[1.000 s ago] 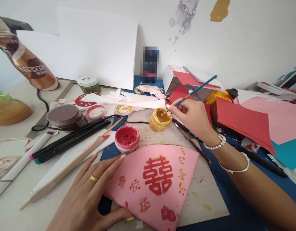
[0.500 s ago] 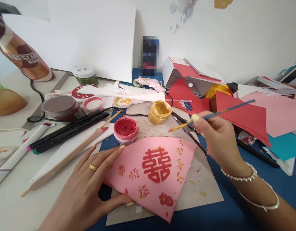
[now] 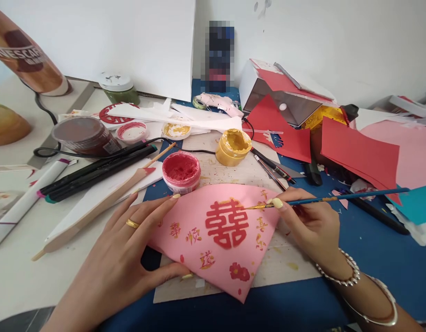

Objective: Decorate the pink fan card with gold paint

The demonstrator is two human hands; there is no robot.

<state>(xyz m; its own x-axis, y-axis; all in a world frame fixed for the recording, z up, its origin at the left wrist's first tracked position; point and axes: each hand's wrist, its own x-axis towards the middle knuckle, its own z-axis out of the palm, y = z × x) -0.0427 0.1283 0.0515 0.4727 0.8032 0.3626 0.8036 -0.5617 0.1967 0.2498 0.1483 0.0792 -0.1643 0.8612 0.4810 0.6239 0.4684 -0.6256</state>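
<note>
A fan-shaped sheet of pink paper (image 3: 213, 263) lies on a cardboard board, decorated with a red double-happiness character (image 3: 226, 224) and small gold and red characters. My left hand (image 3: 123, 249) rests flat on its lower left edge, fingers spread, with a gold ring on one finger. My right hand (image 3: 313, 226) pinches a thin blue paintbrush (image 3: 347, 197). The brush's gold-loaded tip touches the paper at the top left of the red character. Beyond the paper stand an open jar of gold paint (image 3: 233, 146) and an open jar of red paint (image 3: 181, 171).
The cardboard board (image 3: 289, 258) sits on a blue surface (image 3: 379, 258). Black markers (image 3: 95, 173) lie to the left. Red paper sheets (image 3: 358, 152) are piled at the right, with a pink glue gun (image 3: 219, 103) at the back and a Nescafé can (image 3: 26, 50) at the far left.
My right hand has come down from above the table's right side, bringing the brush tip onto the pink paper. My left hand stays on the paper, and the view has tilted downward.
</note>
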